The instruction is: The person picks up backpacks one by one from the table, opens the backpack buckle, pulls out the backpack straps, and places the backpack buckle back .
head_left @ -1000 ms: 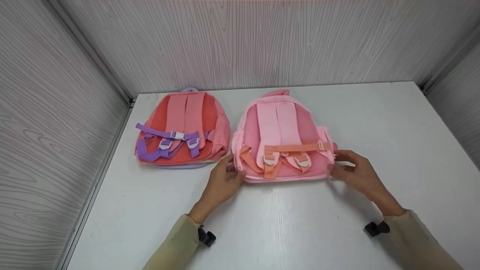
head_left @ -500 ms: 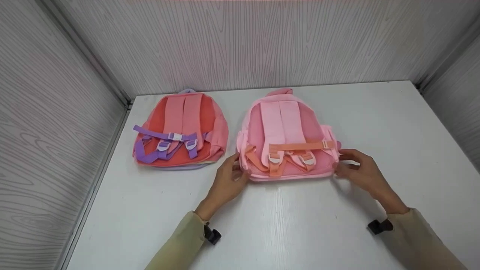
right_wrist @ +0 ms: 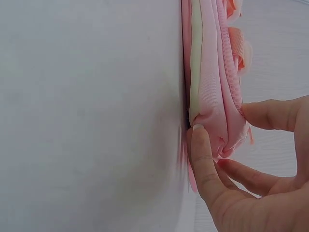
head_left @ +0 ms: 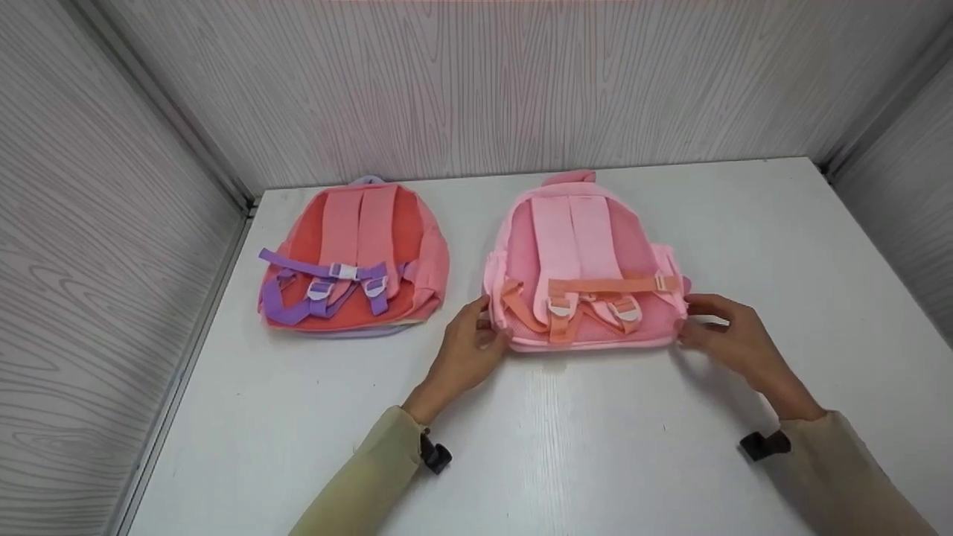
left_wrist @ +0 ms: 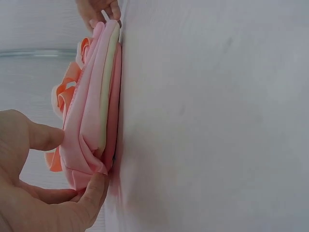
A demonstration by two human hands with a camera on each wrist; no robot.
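A light pink backpack lies straps-up on the table, its orange straps near the lower edge. My left hand grips its lower left corner; in the left wrist view the thumb and fingers of that hand pinch the pink fabric. At the lower right corner my right hand holds on. The right wrist view shows this hand with its thumb on the back panel and fingertips on the bottom side of the backpack.
A coral red backpack with purple straps lies straps-up to the left, a gap between it and the pink one. The white table meets a wood-grain panel behind, with side panels at left and right.
The pink backpack has slid to the right and slightly away with both hands on it, and the gap to the red backpack has widened.
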